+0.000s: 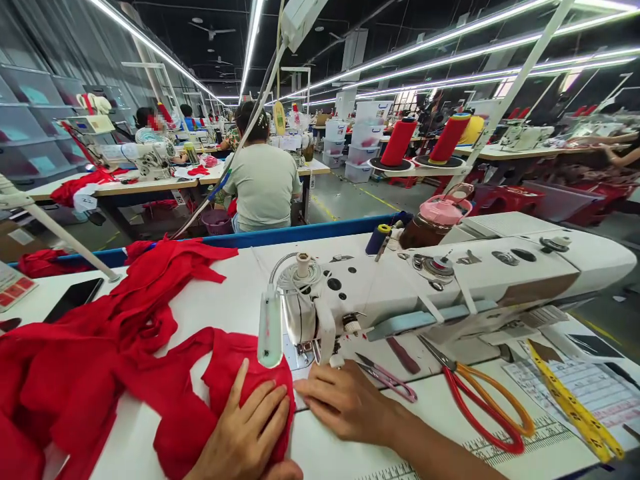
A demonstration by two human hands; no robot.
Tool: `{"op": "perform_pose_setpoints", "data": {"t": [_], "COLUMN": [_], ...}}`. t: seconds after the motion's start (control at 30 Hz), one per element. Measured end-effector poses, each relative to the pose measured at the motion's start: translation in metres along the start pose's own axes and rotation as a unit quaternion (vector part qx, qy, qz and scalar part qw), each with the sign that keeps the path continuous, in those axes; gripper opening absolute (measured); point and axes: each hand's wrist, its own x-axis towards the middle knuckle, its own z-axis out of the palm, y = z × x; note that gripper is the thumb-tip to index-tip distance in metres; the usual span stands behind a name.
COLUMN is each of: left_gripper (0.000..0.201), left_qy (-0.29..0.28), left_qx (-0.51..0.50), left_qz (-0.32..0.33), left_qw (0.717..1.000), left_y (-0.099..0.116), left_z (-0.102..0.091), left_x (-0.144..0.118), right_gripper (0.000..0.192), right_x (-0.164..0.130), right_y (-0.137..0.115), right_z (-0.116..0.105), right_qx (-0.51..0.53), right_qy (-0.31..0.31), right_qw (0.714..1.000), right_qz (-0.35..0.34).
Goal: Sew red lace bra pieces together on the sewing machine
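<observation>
Red fabric (90, 347) | left hand (245, 427) spread flat on it | right hand (345, 400) curled, hold unclear

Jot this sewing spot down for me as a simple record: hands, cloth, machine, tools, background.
Left hand: flat on the red cloth, fingers spread
Right hand: by the cloth's edge, near the needle area; whether it touches the cloth is unclear
Cloth: one part under the left hand, more heaped to the left
Machine: white, beyond the right hand
Tools, right side: snips, scissors, yellow tape
Background: person seated, back turned; red spools
</observation>
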Motion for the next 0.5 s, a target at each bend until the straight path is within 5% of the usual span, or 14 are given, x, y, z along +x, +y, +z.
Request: {"op": "perform_pose_setpoints", "data": {"t": [0.23, 0.37, 0.5], "left_gripper": [0.061, 0.061, 0.044], "left_qy": [0.035, 0.033, 0.013], "left_qx": [-0.012, -0.014, -0.038], "left_qz": [-0.029, -0.037, -0.057], "left_qw": [0.999, 0.999, 0.998], "left_y": [0.005, 0.005, 0.004], "left_z": [0.004, 0.002, -0.002], "left_x": [-0.004, 0.0, 0.0], "right_gripper": [0.02, 0.011, 0.014], "right_x": [0.0, -0.005, -0.004], "right_y": [-0.005, 0.0, 0.0], "right_z": [-0.008, -0.019, -0.014], "right_qx": [-0.04, 0.066, 0.052], "right_qy": [-0.018, -0.013, -0.008], "right_qw": [0.997, 0.998, 0.999], "right_qz": [-0.065, -0.017, -0.008]}}
